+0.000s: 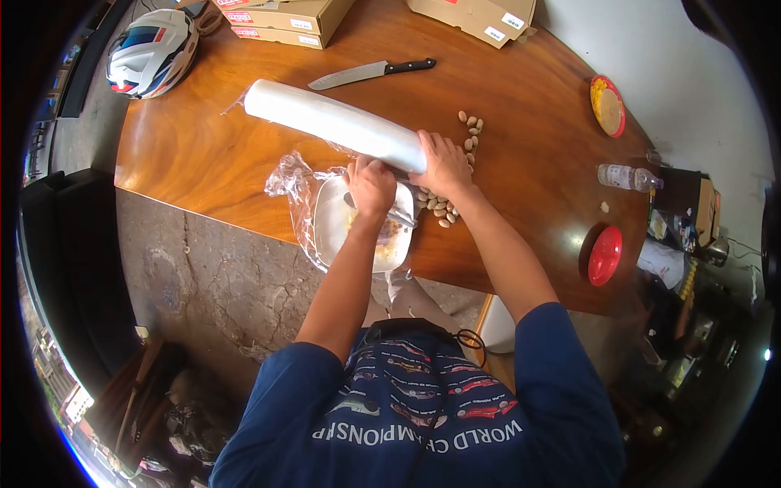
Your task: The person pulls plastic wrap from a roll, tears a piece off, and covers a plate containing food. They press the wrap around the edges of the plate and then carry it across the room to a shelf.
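Observation:
A large roll of clear plastic film lies slantwise over the wooden table. My right hand is wrapped round the roll's near right end. Just to its left, my left hand is closed in a fist beside the roll, over a white square plate; what its fingers hold is partly hidden, though a metal utensil shows by it. Food scraps lie on the plate. Crumpled clear film hangs around the plate's left side. Several shelled nuts lie right of the plate.
A knife lies beyond the roll. Cardboard boxes and a helmet are at the far side. To the right are a red plate, a bottle and a red-rimmed plate with food.

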The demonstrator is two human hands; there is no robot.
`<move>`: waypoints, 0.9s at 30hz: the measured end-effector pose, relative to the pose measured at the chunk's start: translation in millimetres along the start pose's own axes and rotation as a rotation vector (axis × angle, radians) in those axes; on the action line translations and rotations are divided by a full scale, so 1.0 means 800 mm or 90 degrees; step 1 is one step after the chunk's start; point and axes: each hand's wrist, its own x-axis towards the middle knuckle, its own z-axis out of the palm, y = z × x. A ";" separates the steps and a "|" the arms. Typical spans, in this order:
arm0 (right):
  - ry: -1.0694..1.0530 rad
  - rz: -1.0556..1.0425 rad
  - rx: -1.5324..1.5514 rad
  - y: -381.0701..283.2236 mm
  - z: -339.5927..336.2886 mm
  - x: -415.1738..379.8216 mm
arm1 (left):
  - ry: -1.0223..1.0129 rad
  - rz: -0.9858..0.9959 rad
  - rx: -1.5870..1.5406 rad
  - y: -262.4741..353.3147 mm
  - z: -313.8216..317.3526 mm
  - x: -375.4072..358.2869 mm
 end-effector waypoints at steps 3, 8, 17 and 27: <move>-0.001 -0.002 0.007 -0.001 -0.001 0.005 | 0.050 0.001 0.019 -0.003 -0.001 0.005; -0.007 0.004 0.003 -0.001 -0.003 0.003 | 0.031 -0.004 0.025 -0.011 -0.003 0.006; -0.046 0.014 0.005 -0.001 -0.008 0.007 | -0.205 -0.037 -0.014 -0.011 -0.034 0.015; -0.069 -0.022 0.013 0.010 -0.009 0.038 | -0.212 -0.107 -0.059 0.009 -0.008 0.027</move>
